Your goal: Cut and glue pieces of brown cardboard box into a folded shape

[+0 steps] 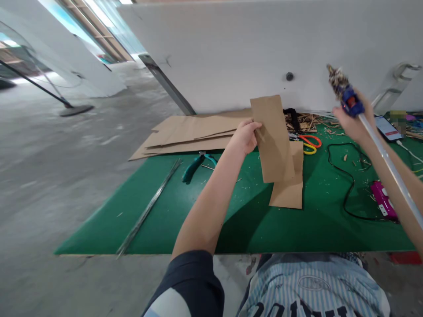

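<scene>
My left hand (245, 135) pinches the left edge of a rectangular piece of cardboard (273, 143), held up above the green table. Beneath it a second cardboard piece (288, 193) lies on the tabletop, partly covered. In my right hand (358, 119) is a blue hot glue gun (350, 102), its tip crusted with residue and pointing up to the left. A long whitish glue stick (393, 165) runs out of its back along my forearm. The glue gun is apart from the cardboard. Scissors (310, 143) with orange and yellow handles lie just right of the cardboard.
Large cardboard sheets (198, 132) lie along the table's back left. Teal-handled pliers (194, 168) and a bundle of thin wires (150, 207) rest on the green table (109, 224). Rightward are a black cable (350, 185), a magenta power strip (383, 200), a phone (388, 128) and scraps (310, 122).
</scene>
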`<move>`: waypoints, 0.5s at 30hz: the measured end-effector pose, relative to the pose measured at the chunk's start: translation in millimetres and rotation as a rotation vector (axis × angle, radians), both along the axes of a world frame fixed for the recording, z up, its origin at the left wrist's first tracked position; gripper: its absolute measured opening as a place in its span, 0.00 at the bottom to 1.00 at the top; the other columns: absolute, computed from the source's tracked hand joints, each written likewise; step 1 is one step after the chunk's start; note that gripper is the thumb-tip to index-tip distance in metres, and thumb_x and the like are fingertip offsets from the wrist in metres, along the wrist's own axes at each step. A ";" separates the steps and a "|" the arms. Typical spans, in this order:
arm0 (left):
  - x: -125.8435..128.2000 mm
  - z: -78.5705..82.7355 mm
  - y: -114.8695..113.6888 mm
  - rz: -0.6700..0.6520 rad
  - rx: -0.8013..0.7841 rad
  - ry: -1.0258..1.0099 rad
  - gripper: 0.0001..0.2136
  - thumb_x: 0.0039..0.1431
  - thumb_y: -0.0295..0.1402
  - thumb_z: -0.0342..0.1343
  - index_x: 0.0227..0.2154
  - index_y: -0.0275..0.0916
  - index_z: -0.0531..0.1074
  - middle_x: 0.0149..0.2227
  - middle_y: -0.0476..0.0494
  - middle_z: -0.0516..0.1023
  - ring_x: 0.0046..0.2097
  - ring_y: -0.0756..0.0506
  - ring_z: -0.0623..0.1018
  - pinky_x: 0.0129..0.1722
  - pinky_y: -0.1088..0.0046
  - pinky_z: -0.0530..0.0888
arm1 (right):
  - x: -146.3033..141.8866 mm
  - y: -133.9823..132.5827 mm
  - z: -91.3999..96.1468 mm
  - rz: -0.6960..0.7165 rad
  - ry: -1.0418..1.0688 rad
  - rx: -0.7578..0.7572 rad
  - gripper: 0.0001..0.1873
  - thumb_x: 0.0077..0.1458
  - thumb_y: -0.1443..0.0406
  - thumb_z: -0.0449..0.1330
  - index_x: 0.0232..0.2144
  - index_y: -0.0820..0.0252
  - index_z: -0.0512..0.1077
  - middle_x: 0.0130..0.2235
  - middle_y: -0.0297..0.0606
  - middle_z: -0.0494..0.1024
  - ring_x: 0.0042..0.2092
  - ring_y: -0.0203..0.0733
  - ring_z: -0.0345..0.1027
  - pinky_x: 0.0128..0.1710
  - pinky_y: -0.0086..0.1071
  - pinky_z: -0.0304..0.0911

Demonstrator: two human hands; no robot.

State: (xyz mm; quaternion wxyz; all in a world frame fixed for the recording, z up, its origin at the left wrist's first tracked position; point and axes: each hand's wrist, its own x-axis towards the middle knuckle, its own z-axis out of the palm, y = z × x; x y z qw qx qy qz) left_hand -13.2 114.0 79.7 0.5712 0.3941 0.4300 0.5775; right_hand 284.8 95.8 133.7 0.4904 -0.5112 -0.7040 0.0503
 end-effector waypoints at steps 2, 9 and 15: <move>-0.5 -0.6 2.2 0.084 0.099 0.029 0.07 0.48 0.24 0.53 0.32 0.37 0.69 0.35 0.42 0.80 0.45 0.40 0.79 0.49 0.60 0.75 | -11.7 -18.3 -35.0 0.053 0.063 -0.091 0.12 0.52 0.60 0.58 0.38 0.59 0.69 0.30 0.34 0.70 0.29 0.35 0.63 0.29 0.31 0.62; -6.1 13.1 -11.2 -0.082 0.167 0.264 0.08 0.48 0.27 0.56 0.34 0.37 0.72 0.34 0.42 0.80 0.43 0.40 0.79 0.47 0.59 0.75 | -28.4 -67.7 -101.5 0.330 0.470 -0.571 0.12 0.49 0.56 0.61 0.34 0.56 0.69 0.28 0.35 0.74 0.26 0.38 0.67 0.23 0.31 0.62; -16.6 10.8 -31.3 -0.427 -0.032 0.532 0.11 0.47 0.28 0.57 0.36 0.39 0.75 0.33 0.43 0.79 0.34 0.44 0.79 0.35 0.65 0.76 | -24.9 -74.0 -127.8 0.387 0.554 -0.708 0.15 0.48 0.53 0.61 0.31 0.57 0.66 0.18 0.28 0.68 0.18 0.33 0.59 0.18 0.29 0.56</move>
